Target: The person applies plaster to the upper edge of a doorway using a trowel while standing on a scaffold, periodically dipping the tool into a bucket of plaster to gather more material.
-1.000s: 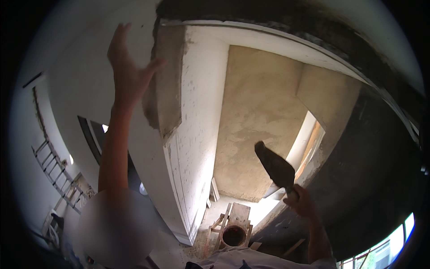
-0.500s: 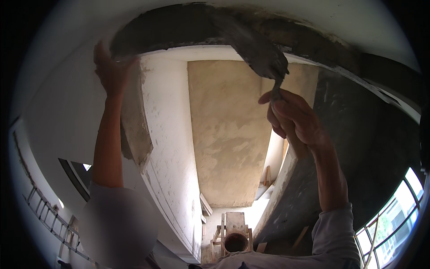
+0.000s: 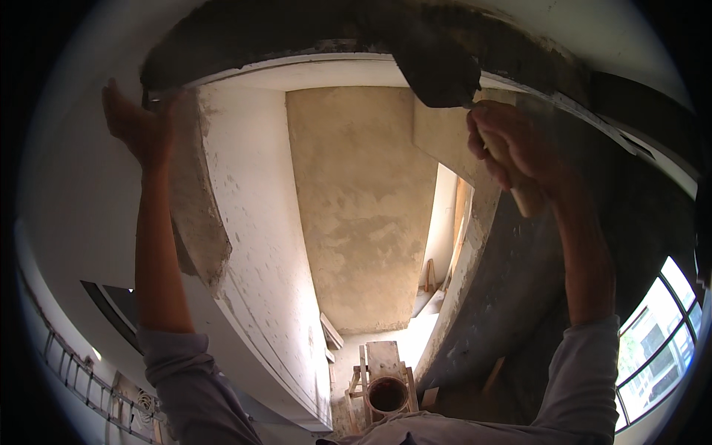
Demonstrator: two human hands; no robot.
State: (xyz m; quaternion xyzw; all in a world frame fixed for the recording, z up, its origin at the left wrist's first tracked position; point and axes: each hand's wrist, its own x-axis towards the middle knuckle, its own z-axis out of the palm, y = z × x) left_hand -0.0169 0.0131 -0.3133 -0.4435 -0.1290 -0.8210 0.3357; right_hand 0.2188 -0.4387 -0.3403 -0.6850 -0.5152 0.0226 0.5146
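Right hand (image 3: 515, 144) holds trowel (image 3: 441, 78), fingers wrapped around its handle (image 3: 528, 199), blade at mortar-coated lintel (image 3: 297, 33); left hand (image 3: 144, 130), fingers spread wide, is near lintel's left end.

The left hand (image 3: 141, 137) was raised at the upper left of the frame, thumb (image 3: 165, 119) apart from the fingers (image 3: 116, 111), the left forearm (image 3: 159, 252) nearly upright beneath. The right hand (image 3: 519, 144) was curled closed at upper right, the right forearm (image 3: 586, 256) rising from lower right.
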